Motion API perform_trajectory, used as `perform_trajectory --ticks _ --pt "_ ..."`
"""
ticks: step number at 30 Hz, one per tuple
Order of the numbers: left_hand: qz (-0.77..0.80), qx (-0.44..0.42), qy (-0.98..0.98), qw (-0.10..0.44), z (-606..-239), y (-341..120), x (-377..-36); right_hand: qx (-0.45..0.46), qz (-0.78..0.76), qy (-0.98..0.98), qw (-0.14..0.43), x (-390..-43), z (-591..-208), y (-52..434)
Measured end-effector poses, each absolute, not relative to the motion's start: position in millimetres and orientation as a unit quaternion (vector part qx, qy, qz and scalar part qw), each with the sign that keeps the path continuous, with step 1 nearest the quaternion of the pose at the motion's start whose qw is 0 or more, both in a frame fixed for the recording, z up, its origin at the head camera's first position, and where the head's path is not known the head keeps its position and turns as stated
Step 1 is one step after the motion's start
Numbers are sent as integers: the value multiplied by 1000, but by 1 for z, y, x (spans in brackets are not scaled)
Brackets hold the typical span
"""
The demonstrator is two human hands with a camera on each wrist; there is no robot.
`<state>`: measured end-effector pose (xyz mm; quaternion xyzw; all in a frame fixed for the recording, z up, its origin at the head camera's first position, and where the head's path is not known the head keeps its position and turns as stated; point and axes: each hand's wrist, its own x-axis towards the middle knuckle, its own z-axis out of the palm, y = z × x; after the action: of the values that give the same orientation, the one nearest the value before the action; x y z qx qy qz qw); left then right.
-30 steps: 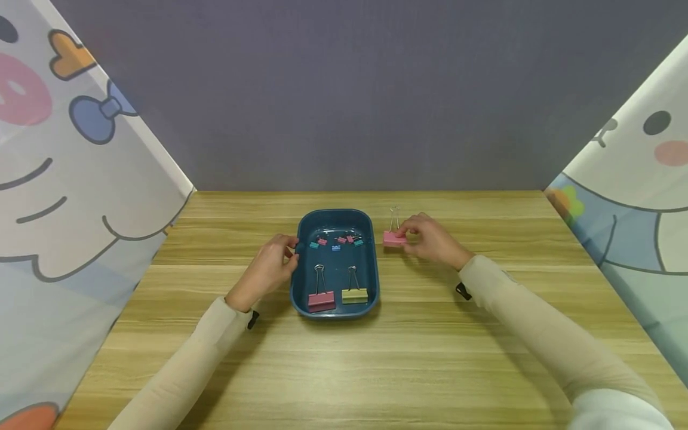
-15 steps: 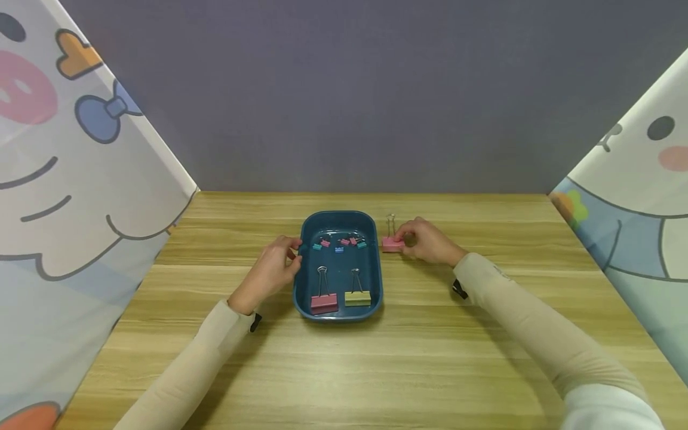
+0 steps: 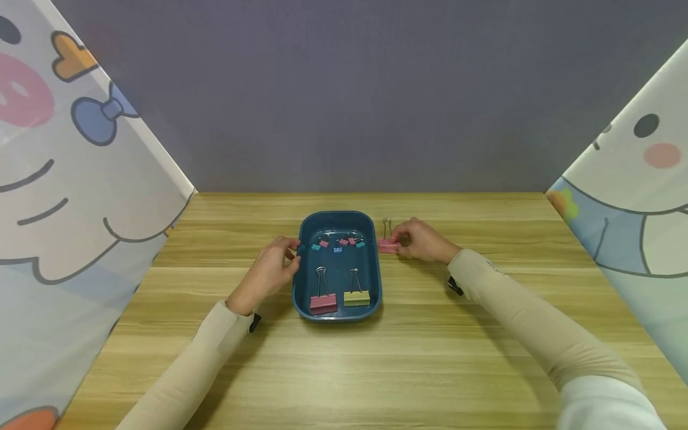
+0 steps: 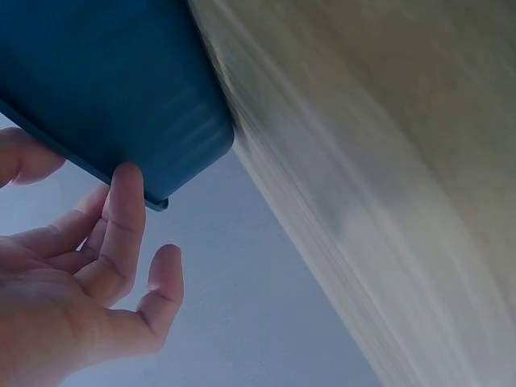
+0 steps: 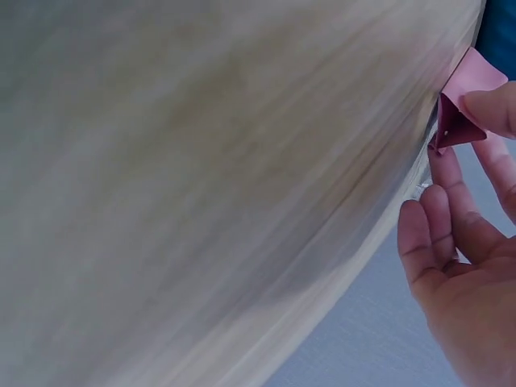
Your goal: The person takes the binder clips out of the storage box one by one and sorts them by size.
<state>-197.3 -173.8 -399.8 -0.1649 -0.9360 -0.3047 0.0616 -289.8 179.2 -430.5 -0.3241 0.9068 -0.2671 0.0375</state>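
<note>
A dark blue tray (image 3: pixel 337 321) sits on the wooden table. My left hand (image 3: pixel 269 272) grips its left rim, with fingertips against the outer wall (image 4: pixel 153 97) in the left wrist view. My right hand (image 3: pixel 427 242) pinches a large pink binder clip (image 3: pixel 387 246) just outside the tray's right side, its wire handles pointing away. The clip's pink body (image 5: pixel 476 76) shows between thumb and fingers in the right wrist view. Inside the tray lie another large pink binder clip (image 3: pixel 323 304), a yellow binder clip (image 3: pixel 357 298) and several tiny clips, including a blue one (image 3: pixel 338 250).
The wooden table (image 3: pixel 344 376) extends around the tray. A grey partition (image 3: pixel 365 95) rises at its back edge. Cartoon-printed panels (image 3: pixel 613 239) stand along both sides.
My right hand has slid the pink binder clip left and slightly nearer, up beside the tray. The left hand stays at the tray's rim.
</note>
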Motion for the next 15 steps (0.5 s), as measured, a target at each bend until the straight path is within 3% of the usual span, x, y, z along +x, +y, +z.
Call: perform_trajectory --ticks 15 --pt "-306 -167 -935 67 -400 -176 -197 -323 -280 903 48 -288 -424 179"
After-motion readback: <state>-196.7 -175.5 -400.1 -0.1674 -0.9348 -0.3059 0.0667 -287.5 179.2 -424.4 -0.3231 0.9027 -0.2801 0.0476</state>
